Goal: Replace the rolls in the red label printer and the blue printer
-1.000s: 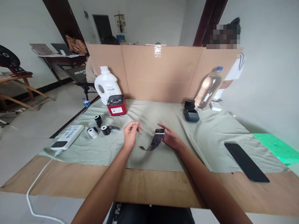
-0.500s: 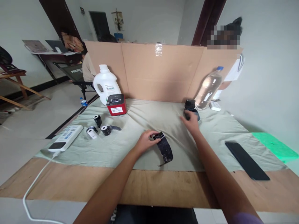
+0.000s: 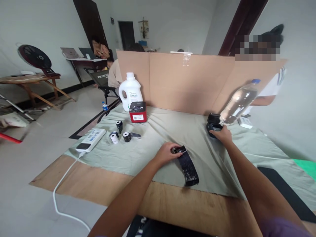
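My left hand (image 3: 169, 154) is closed around a roll of black thermal paper (image 3: 189, 167), pinched between thumb and fingers. A loose strip from it curls down towards me over the cloth. My right hand (image 3: 223, 135) grips the front right of a small dark portable printer (image 3: 213, 126), whose lid is flipped up at the back. What lies inside the printer is hard to make out. Several more paper rolls (image 3: 126, 137) stand or lie on the left of the cloth, one with its tail unwound.
A red box (image 3: 138, 112) and a white detergent jug (image 3: 130, 93) stand at the back left. A large clear bottle (image 3: 238, 103) leans behind the printer, against the cardboard screen (image 3: 181, 80). A white power strip (image 3: 91, 140) lies left, a black phone (image 3: 283, 191) right. Other people sit beyond.
The view has turned left, so everything sits further right. My right hand has settled lower against the printer's front right side. My left hand keeps hold of the paper roll.
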A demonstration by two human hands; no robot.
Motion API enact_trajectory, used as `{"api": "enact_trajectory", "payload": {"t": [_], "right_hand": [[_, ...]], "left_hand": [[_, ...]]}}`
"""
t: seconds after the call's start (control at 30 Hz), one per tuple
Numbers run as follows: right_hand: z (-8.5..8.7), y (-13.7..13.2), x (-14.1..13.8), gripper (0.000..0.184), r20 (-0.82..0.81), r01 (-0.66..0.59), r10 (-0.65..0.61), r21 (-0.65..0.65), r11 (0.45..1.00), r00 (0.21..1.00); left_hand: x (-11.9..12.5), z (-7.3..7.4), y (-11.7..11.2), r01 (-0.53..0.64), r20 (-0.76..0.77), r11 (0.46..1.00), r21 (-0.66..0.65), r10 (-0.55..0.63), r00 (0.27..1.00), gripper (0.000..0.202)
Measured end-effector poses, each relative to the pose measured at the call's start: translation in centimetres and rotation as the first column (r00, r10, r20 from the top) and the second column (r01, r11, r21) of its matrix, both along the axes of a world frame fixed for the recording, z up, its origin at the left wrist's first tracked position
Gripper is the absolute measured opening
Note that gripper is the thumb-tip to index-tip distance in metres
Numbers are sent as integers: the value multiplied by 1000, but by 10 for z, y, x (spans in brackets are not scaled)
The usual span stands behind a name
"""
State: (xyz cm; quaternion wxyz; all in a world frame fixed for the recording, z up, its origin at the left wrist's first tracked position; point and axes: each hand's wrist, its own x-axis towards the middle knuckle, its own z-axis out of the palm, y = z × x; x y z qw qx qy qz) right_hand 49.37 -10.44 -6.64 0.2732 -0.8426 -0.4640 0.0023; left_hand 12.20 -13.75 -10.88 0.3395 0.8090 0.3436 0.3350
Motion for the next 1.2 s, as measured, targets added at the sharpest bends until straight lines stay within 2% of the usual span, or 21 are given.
{"api": "enact_trajectory", "payload": {"t": [0.1,0.23,0.33,0.43,0.53,0.7,0.77,0.83,0.9,1.0,1.07,1.13,1.2], "right_hand": [[6,-25,-42,94,-21,35,-35,3,999,999],[9,-66,-121,102,-32,-73,72,-6,997,997],[5,-89,-171,104,-64,-158,157,-18,987,986],[-2,-101,-202,100,-65,-174,171,-33,984,983],[-9,-108,-220,93,-28,-175,174,-41,984,984],[-18,-117,-229,80,34,-234,236,-54,971,971],[-15,-117,-221,66,33,-268,269,-6,963,963],[-7,-113,-208,48,37,-315,313,96,944,949],[5,-105,-196,39,5,-434,440,185,882,898],[25,-90,-186,37,-150,-668,699,212,714,699],[36,-81,-186,35,-204,-769,784,165,618,586],[44,-72,-186,31,-192,-822,818,82,563,541],[50,-65,-183,27,-154,-836,828,13,548,540]], "left_hand": [[0,1,-1,-23,14,1000,9,23,1000,36],[-3,6,-3,-23,78,998,53,19,997,33],[-9,12,-2,-45,185,994,96,27,982,31],[-16,15,2,-109,289,990,91,79,954,29],[-19,15,7,-117,337,991,58,91,937,28],[-19,12,10,-53,328,999,7,48,943,28],[-18,12,10,-28,322,1000,-11,30,946,29],[-17,13,9,-18,316,999,-36,28,948,29],[-15,14,7,-15,312,998,-57,32,950,30],[-10,15,4,-5,309,998,-61,23,951,32],[-7,15,2,-2,308,999,-43,15,951,33],[-4,13,0,-2,304,1000,-31,12,953,33],[-3,12,0,-5,297,999,-50,20,955,35]]}}
